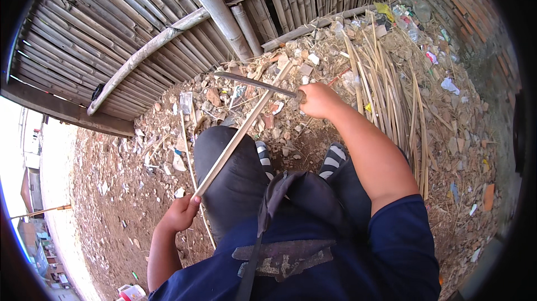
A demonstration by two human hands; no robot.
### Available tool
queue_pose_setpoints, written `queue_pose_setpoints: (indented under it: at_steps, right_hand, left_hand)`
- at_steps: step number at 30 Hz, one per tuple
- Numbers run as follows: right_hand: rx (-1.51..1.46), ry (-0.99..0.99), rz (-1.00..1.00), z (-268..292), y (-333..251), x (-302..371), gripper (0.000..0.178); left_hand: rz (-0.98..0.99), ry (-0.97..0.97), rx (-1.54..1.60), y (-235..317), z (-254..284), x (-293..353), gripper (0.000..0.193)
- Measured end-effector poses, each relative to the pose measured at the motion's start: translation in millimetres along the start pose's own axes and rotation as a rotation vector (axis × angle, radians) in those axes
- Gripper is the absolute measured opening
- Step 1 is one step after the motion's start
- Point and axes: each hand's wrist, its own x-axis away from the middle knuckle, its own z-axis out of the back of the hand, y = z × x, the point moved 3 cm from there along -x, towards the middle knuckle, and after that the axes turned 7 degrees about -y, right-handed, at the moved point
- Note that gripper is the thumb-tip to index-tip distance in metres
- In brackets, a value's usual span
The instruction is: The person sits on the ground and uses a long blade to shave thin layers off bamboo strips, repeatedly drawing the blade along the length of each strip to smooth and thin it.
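Observation:
My left hand [180, 213] is closed around the lower end of a long pale bamboo strip [234, 143]. The strip slants up and away past my left knee, its far end above the rubble. In my right hand [319, 101] is the handle of a long dark-bladed knife [251, 82]. Its blade points left and crosses the strip near the far end; I cannot tell how deep, if at all, the edge bites in. Most of the handle is hidden by my fingers.
A pile of split bamboo strips [386, 88] lies to my right. A bamboo-slat wall [112, 38] stands ahead, a brick wall [475, 10] at the far right. Stones and litter cover the ground around my feet. A thin strip [190, 158] lies by my left knee.

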Motion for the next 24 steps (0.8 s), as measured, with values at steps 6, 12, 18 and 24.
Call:
queue_pose_setpoints:
  at_steps: [6,12,18,24]
  right_hand:
    - [0.185,-0.199,0.092,1.6,-40.7,13.5,0.018]
    - [0.094,-0.028,0.045,-0.6,-9.9,8.5,0.022]
    - [0.173,-0.148,0.056,-5.8,-42.2,13.6,0.022]
    - [0.116,0.012,-0.038,13.1,-10.1,9.0,0.021]
  left_hand:
    - [0.029,-0.070,0.145,-27.9,-9.4,1.5,0.058]
    - [0.023,-0.177,0.237,-30.6,-12.2,-9.6,0.054]
    - [-0.020,-0.060,0.083,-30.9,-9.0,-4.3,0.058]
    - [0.048,-0.094,0.130,-22.5,-5.0,-2.0,0.057]
